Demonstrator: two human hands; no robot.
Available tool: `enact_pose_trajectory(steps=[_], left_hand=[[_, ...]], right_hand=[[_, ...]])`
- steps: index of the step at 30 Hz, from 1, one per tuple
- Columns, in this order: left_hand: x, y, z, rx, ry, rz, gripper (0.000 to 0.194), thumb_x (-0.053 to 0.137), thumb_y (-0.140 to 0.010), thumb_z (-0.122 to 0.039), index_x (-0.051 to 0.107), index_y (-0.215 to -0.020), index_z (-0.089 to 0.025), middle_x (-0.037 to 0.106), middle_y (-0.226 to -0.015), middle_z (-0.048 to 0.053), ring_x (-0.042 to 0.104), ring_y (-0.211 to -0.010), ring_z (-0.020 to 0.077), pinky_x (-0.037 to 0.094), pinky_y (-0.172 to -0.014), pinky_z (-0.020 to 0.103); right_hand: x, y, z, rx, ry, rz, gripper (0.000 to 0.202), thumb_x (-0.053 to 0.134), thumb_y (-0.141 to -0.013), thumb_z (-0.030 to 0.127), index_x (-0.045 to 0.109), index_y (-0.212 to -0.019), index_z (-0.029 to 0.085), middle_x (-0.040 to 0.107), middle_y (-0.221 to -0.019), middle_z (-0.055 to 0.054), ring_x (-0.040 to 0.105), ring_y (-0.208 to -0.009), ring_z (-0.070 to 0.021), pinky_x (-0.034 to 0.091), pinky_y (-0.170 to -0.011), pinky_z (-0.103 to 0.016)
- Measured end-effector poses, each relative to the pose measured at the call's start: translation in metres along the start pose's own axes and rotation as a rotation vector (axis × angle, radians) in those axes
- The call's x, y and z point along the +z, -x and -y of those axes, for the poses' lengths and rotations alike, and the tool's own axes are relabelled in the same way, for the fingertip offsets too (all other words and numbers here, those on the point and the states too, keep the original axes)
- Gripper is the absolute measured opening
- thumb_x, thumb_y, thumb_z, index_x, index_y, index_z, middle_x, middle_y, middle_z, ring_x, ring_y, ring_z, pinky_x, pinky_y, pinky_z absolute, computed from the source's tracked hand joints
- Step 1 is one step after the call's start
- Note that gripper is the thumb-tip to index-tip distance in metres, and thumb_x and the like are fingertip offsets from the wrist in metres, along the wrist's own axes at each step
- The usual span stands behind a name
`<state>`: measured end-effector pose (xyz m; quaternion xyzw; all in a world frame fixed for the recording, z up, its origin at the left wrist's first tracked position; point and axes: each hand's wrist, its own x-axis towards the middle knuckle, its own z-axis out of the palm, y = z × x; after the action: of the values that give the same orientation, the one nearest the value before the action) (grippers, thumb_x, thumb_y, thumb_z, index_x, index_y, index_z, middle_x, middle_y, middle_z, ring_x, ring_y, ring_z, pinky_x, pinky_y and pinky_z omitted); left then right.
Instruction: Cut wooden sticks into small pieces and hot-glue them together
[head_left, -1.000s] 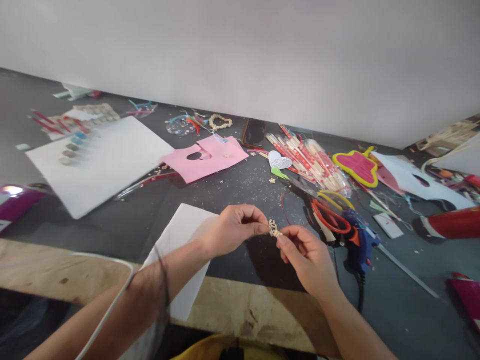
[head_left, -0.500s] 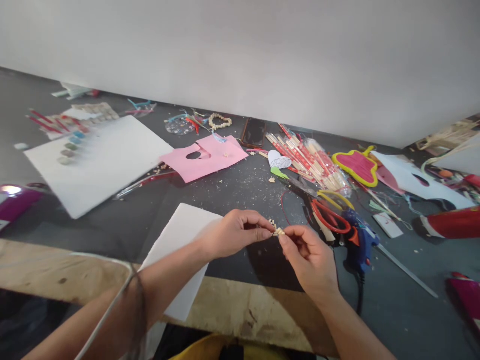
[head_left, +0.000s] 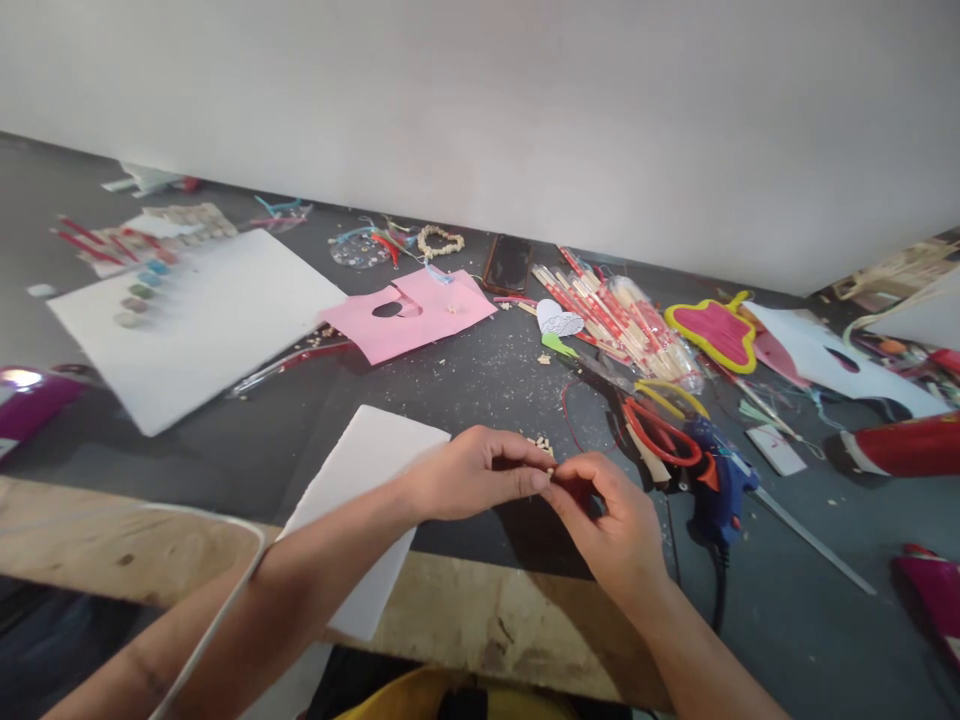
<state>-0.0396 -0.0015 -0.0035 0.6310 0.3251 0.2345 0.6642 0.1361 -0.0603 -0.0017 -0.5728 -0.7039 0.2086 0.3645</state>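
Observation:
Over the dark tabletop my left hand (head_left: 480,475) and my right hand (head_left: 611,515) meet, with thumbs and forefingers pinched together. A small pale piece (head_left: 550,473), like a bit of cut wooden stick, shows between the fingertips; the fingers hide most of it. Just behind them lies a little heap of similar pale pieces (head_left: 541,444). A white sheet (head_left: 367,450) with one ragged edge lies under my left forearm. To the right of my right hand are orange-handled scissors (head_left: 664,435) and a blue glue gun (head_left: 720,490).
Pink cut paper (head_left: 435,315), a phone (head_left: 508,264) and wrapped chopsticks (head_left: 622,325) lie toward the wall. A large white board (head_left: 217,310) sits at left, a red cylinder (head_left: 911,446) at right. A white cable (head_left: 225,610) crosses my left forearm.
My right hand has shifted slightly left, bringing the fingertips of both hands together. The pale pieces that showed between them are now mostly covered.

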Motion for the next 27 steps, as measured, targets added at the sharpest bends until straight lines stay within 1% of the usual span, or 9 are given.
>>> enact_pose_trajectory(steps=[2,4,6,9,13,15,18,20,27], left_hand=[[-0.0003,0.0001,-0.0004,-0.004,0.026,0.04,0.025,0.063,-0.08,-0.029,0.07,-0.101,-0.017,0.072,-0.098,0.004,0.063,-0.093,0.0189,0.047,-0.081,0.026],[-0.0006,0.0001,-0.0002,-0.013,0.043,0.047,0.023,0.06,-0.083,-0.03,0.071,-0.1,-0.018,0.072,-0.097,0.003,0.063,-0.092,0.0178,0.046,-0.082,0.026],[-0.0008,-0.0001,0.0006,-0.017,0.074,0.029,0.023,0.056,-0.086,-0.03,0.071,-0.098,-0.018,0.072,-0.095,0.003,0.063,-0.09,0.0164,0.046,-0.082,0.025],[-0.0012,-0.0005,0.0014,-0.038,0.132,0.005,0.022,0.059,-0.084,-0.032,0.072,-0.093,-0.017,0.072,-0.091,0.003,0.062,-0.085,0.0158,0.046,-0.079,0.025],[-0.0016,-0.0007,0.0005,-0.048,0.165,-0.009,0.021,0.063,-0.08,-0.035,0.071,-0.084,-0.015,0.07,-0.082,0.003,0.06,-0.078,0.0145,0.046,-0.074,0.025],[-0.0018,-0.0008,0.0,-0.051,0.166,-0.012,0.022,0.063,-0.08,-0.036,0.07,-0.08,-0.015,0.067,-0.076,0.001,0.057,-0.072,0.0129,0.044,-0.069,0.023],[-0.002,-0.0008,0.0002,-0.06,0.152,-0.01,0.024,0.064,-0.079,-0.038,0.069,-0.075,-0.015,0.062,-0.067,0.0,0.051,-0.064,0.0109,0.04,-0.061,0.022],[-0.0023,-0.0004,0.0007,-0.061,0.154,-0.006,0.026,0.064,-0.078,-0.039,0.069,-0.075,-0.014,0.06,-0.064,-0.001,0.049,-0.061,0.0101,0.037,-0.057,0.022],[-0.003,0.0007,0.0028,-0.077,0.236,0.044,0.02,0.067,-0.078,-0.033,0.072,-0.085,-0.016,0.067,-0.075,0.002,0.055,-0.069,0.0115,0.041,-0.065,0.023]], right_hand=[[0.0004,0.0003,-0.0012,-0.003,-0.013,-0.001,0.01,0.062,-0.081,0.026,0.055,-0.074,0.023,0.059,-0.068,0.002,0.053,-0.058,-0.0116,0.044,-0.054,-0.024],[0.0009,0.001,-0.0025,0.01,-0.034,0.006,0.01,0.063,-0.08,0.025,0.054,-0.075,0.023,0.057,-0.068,0.002,0.052,-0.058,-0.0115,0.043,-0.054,-0.024],[0.0012,0.0022,-0.0038,0.014,-0.069,0.018,0.009,0.064,-0.08,0.024,0.056,-0.084,0.024,0.057,-0.071,0.002,0.053,-0.06,-0.0118,0.045,-0.056,-0.024],[0.0015,0.004,-0.006,-0.011,-0.161,0.054,0.019,0.058,-0.084,0.021,0.057,-0.103,0.024,0.06,-0.084,-0.001,0.057,-0.07,-0.0136,0.049,-0.063,-0.027],[0.0017,0.0048,-0.0081,-0.009,-0.265,0.065,0.026,0.055,-0.087,0.019,0.058,-0.112,0.025,0.062,-0.091,-0.004,0.061,-0.077,-0.0152,0.051,-0.067,-0.028],[0.0017,0.0043,-0.0083,-0.016,-0.276,0.065,0.027,0.056,-0.086,0.018,0.059,-0.112,0.026,0.063,-0.092,-0.004,0.062,-0.078,-0.0155,0.052,-0.068,-0.029],[0.0011,0.0032,-0.0079,-0.047,-0.247,0.054,0.023,0.058,-0.085,0.017,0.063,-0.105,0.026,0.065,-0.091,-0.003,0.062,-0.079,-0.0157,0.051,-0.069,-0.029],[0.0004,0.0025,-0.007,-0.065,-0.219,0.033,0.02,0.06,-0.084,0.016,0.064,-0.101,0.025,0.065,-0.088,-0.003,0.062,-0.077,-0.0153,0.051,-0.068,-0.029],[-0.0016,0.0009,-0.0043,-0.1,-0.166,0.01,0.016,0.062,-0.083,0.016,0.064,-0.096,0.024,0.065,-0.086,-0.003,0.062,-0.076,-0.0157,0.05,-0.066,-0.029]])
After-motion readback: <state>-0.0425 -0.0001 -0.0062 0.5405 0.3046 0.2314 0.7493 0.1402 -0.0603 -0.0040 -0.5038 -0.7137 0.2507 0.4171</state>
